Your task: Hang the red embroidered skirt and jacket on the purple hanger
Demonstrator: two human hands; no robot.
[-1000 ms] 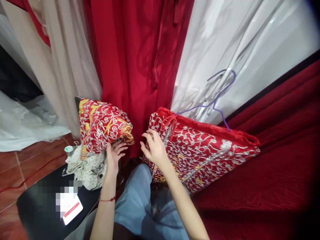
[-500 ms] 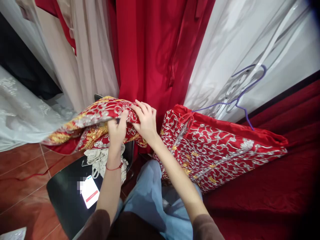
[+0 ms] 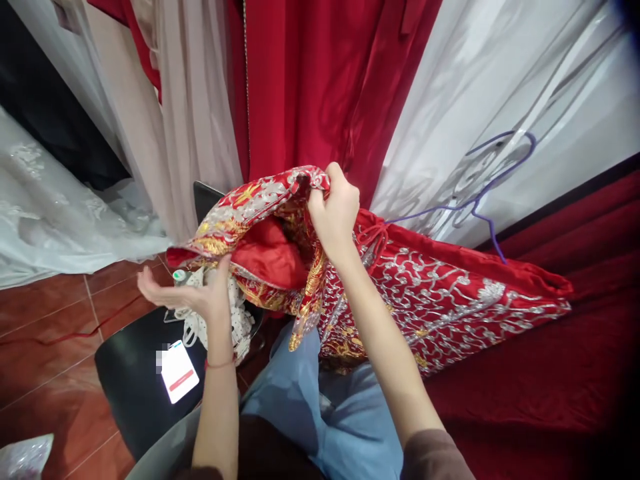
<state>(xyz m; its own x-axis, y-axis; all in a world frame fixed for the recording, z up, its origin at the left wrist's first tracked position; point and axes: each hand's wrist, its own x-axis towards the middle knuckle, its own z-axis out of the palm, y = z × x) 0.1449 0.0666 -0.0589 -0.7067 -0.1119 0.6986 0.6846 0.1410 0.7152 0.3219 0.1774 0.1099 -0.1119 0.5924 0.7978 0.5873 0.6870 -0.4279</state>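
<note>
Your left hand is open, its fingers extended toward the left of the view and its thumb raised apart from them, above a nearly vertical left forearm. Your right hand is closed in a grip, higher in the view and well apart from the left, while your right forearm slants inward from the lower right.

I see the phone on the chair, over on the person's left. A bundle sits on it too, just past the phone. The skirt is on the right, with a hanger at its top. Long cloths hang behind.
</note>
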